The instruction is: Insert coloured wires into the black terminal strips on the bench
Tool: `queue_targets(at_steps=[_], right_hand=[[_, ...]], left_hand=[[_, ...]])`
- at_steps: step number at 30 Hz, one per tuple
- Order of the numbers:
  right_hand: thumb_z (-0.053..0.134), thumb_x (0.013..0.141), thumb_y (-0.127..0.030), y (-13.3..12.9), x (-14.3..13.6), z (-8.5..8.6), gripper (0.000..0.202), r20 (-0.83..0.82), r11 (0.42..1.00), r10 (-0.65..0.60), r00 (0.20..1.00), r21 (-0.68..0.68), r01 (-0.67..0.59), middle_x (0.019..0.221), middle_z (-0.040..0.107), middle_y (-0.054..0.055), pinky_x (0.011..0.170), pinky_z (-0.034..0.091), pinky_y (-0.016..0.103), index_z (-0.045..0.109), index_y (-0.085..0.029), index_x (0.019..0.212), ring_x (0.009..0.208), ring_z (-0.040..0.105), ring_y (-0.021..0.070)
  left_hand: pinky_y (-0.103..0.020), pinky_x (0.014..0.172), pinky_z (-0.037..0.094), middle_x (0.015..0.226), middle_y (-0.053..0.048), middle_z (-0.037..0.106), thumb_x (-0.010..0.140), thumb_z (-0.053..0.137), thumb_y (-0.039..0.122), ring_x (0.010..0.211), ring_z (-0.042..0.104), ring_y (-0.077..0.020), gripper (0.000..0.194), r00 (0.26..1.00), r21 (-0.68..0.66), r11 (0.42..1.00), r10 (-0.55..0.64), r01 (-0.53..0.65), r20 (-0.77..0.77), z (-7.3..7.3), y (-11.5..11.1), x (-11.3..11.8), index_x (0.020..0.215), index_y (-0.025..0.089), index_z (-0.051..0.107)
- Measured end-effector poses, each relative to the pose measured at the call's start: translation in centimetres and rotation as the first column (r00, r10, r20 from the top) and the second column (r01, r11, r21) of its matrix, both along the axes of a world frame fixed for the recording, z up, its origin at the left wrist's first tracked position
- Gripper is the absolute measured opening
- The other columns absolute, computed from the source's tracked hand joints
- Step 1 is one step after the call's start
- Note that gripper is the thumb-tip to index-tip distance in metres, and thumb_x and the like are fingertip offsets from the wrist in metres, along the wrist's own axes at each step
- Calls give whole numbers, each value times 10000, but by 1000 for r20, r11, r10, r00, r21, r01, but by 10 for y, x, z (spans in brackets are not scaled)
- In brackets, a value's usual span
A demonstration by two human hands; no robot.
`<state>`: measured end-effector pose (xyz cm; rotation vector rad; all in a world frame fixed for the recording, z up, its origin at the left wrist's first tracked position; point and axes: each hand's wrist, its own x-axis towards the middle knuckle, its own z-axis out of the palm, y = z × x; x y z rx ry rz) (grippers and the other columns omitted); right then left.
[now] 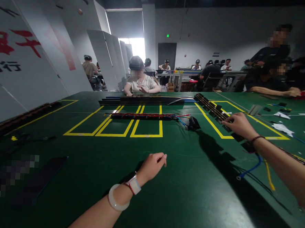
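My right hand [236, 124] grips the edge of a long black strip [212, 110] with square dark plates along its side. The strip slants from the table's far middle to the near right, partly hidden by my forearm, and throws a long shadow. Blue and yellow wires [259, 168] hang from its near end; the blue one ends in a ring terminal. My left hand [153, 165] is over the middle of the green table [188, 205], fingers curled in, with nothing visible in them. Beyond it lies a black bar with red and blue wires [144, 116].
Yellow tape outlines [115, 136] mark the table. Dark bars [143, 100] lie at the far edge, another long bar [20, 118] at the left. A dark flat object [41, 177] is near left. White scraps [282, 128] lie right. A person [142, 82] sits opposite.
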<state>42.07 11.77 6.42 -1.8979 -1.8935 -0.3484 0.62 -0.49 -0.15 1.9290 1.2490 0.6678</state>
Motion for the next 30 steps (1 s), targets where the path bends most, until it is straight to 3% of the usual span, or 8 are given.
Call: queue_targets(at_steps=[5,7,10,15,19,25,28,30], right_hand=[[644,722,-355,-2,-78,8,187,-136,947,314,940,-20,-320,882,567,73,846,403,320,647,-170,703,926,502,224],[640,722,-353,-2,-118,4,181,-216,897,420,882,-52,-440,903,571,63,839,412,305,646,-175,695,921,513,211],[642,721,-317,-2,-182,-8,149,-311,772,562,767,-137,-621,880,575,46,805,427,278,639,-174,679,880,529,185],[704,668,-256,-3,-283,-34,129,-449,607,648,615,-184,-773,943,557,46,786,429,248,665,-154,737,823,544,147],[730,634,-244,-4,-345,-51,141,-482,528,674,559,-214,-822,912,567,34,725,424,215,668,-148,717,813,547,144],[716,660,-306,-6,-392,-63,156,-448,463,697,559,-314,-829,830,623,12,608,393,195,682,-169,726,749,565,144],[685,707,-348,-5,-391,-60,174,-444,421,722,532,-328,-846,804,647,8,638,404,211,694,-186,771,762,586,156],[667,730,-373,-4,-381,-52,214,-426,423,746,511,-289,-859,883,655,23,716,418,241,695,-198,849,843,591,179]], left_hand=[[-214,602,363,655,4,567,903,313,399,629,525,-109,411,987,123,982,-134,143,-84,7,-7,2,710,173,597],[-212,637,367,678,1,595,902,333,355,669,545,-111,380,974,160,965,-193,210,-118,9,-10,3,698,178,601],[-207,676,371,700,-1,622,899,350,311,698,563,-111,353,957,193,942,-247,274,-153,9,-13,4,688,180,601],[-215,676,379,691,-13,625,886,375,303,687,567,-121,316,941,241,916,-278,320,-194,6,-14,2,698,182,599],[-228,666,369,641,-21,590,879,374,317,647,544,-126,322,908,300,872,-306,388,-285,5,-14,2,666,185,575],[-238,661,362,624,-18,571,886,356,305,621,530,-127,316,888,344,836,-318,428,-332,3,-15,1,690,191,576],[-242,659,363,624,-26,575,887,352,321,631,538,-134,331,890,332,849,-296,411,-347,4,-15,2,683,192,578],[-242,654,362,630,-31,580,887,352,328,639,543,-138,337,894,335,856,-271,393,-356,4,-15,2,676,191,576]])
